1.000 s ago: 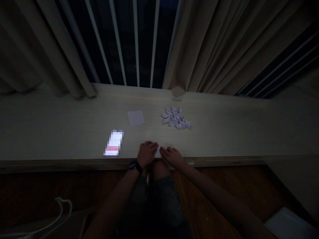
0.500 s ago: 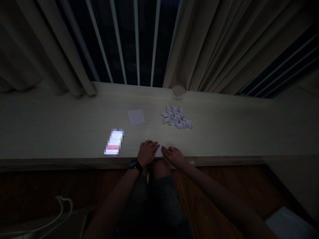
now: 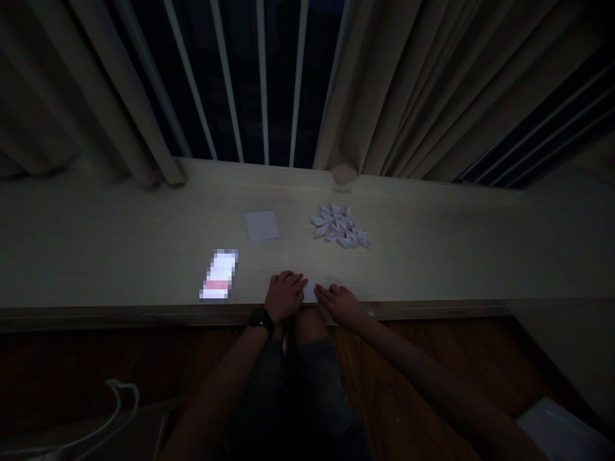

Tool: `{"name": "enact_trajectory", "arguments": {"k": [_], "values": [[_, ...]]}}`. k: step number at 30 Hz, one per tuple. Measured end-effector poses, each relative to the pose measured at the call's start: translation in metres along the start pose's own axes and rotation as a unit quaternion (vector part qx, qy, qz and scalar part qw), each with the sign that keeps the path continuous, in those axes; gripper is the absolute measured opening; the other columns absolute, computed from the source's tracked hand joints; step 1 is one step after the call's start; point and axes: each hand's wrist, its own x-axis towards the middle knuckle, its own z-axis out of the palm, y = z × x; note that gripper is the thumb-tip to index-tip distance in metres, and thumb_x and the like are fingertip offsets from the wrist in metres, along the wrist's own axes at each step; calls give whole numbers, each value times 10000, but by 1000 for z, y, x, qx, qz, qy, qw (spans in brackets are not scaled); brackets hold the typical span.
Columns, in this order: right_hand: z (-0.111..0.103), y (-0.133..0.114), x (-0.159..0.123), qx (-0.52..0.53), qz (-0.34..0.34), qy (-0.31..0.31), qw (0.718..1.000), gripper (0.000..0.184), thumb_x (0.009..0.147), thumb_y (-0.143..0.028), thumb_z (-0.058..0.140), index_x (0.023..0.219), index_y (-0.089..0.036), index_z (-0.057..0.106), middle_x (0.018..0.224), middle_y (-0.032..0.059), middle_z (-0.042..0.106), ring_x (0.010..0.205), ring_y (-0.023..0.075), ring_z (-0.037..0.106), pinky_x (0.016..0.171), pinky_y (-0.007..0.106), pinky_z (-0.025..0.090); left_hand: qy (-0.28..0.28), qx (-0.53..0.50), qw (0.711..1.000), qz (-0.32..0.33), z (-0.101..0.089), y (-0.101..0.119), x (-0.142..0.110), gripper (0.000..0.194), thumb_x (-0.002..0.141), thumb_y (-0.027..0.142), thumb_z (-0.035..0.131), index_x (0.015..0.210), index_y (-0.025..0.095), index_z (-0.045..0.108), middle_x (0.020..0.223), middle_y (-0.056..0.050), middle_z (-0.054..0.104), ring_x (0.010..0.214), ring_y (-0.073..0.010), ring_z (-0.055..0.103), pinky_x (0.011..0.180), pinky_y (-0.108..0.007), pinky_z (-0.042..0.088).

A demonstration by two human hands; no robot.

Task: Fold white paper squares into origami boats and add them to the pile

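A small piece of white paper lies flat at the front edge of the light wooden ledge, between my two hands. My left hand, a dark watch on its wrist, rests with stretched fingers on the paper's left side. From the right, my right hand touches the paper's other side with extended fingertips, the other fingers partly bent. Both hands cover parts of the paper, so its folds cannot be made out. Beyond them sit a pile of folded white paper pieces and a stack of square white paper.
A lit phone with a blurred screen lies left of my hands on the ledge. Beige curtains hang by a barred dark window. A white cable loops at the lower left. The room is dim.
My right hand has slid slightly to the right, so more of the white paper shows between my hands. My left hand stays in nearly the same place.
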Motion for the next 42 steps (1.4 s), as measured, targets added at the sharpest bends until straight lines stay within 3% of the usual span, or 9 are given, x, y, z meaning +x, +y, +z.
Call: {"name": "enact_trajectory", "arguments": {"k": [11,19,25,31,35,42], "values": [[9,-2,-4,22,44,16,999,479,870,-122,436,1346,-178,441,1439,106,398,1036,261,483,802,395,431,9,-1,1000,-4,2,0,1,306,921,360,432,1184,346,587,1273,-10,574,1174,-262,412,901,-456,332],[12,-8,0,25,-6,42,999,363,868,-134,480,1223,-109,550,1404,136,426,1087,271,445,876,412,404,0,-1,1000,29,3,0,1,335,939,284,387,1229,297,555,1272,-9,586,1202,-241,421,936,-444,319],[14,-9,1,56,20,56,997,383,905,-150,430,1284,-109,478,1328,166,486,1081,251,452,897,400,384,0,6,999,31,8,-1,1,342,924,257,409,1232,281,558,1263,-41,590,1208,-243,437,947,-453,317],[16,-6,-2,109,97,41,988,483,903,-149,418,1382,-122,360,1033,142,603,990,228,488,865,346,381,-18,13,999,49,10,1,3,372,923,212,389,1271,245,519,1277,-58,575,1211,-244,434,953,-434,315],[17,-4,-1,147,137,45,979,453,903,-136,409,1355,-167,406,1037,104,602,944,201,502,847,305,371,-23,12,998,54,9,3,2,390,927,208,382,1301,250,485,1289,-62,562,1195,-237,446,952,-419,317],[17,-3,-3,131,133,49,981,444,924,-181,416,1368,-192,394,1019,91,606,904,197,501,821,296,350,-23,11,998,56,0,10,-3,366,899,291,452,1255,324,529,1353,-33,504,1213,-258,416,973,-463,301]]}}
